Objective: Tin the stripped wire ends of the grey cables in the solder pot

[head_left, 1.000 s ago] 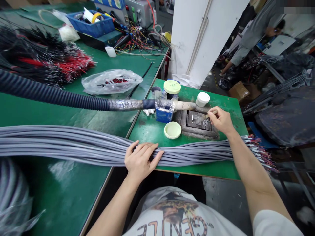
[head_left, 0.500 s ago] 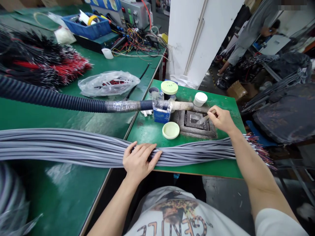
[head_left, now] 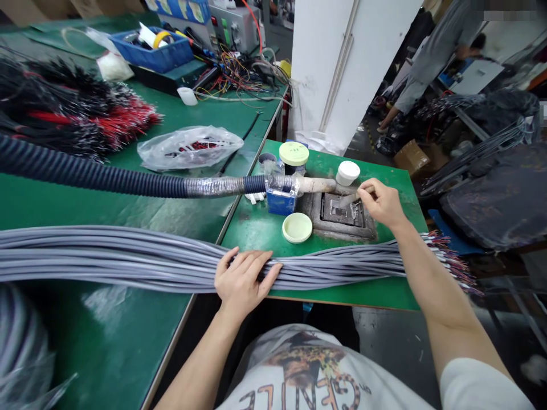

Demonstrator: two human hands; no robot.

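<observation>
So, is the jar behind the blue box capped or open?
Capped: the dark jar has a pale green lid sitting squarely on top, covering its mouth.

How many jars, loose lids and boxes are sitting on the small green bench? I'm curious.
On the green bench:
Jars: 2 (white jar, pale green-lidded jar)
Loose lids: 1 (pale green lid)
Boxes: 1 (blue box)
Total: 4

**Left side:** long table point(head_left: 106, 210), with a bag point(head_left: 190, 148) on it
**Right side:** small table point(head_left: 252, 228), just beside the long table
**Small table, back:** jar point(head_left: 294, 159), tub point(head_left: 347, 172)
**Small table, middle:** tray point(head_left: 342, 230), lid point(head_left: 297, 228) just left of it
**Front:** cables point(head_left: 128, 256) lying across both tables
**Left hand point(head_left: 245, 279):** on the cables
**Right hand point(head_left: 382, 202):** over the tray's edge, tool point(head_left: 348, 199) in it
</observation>
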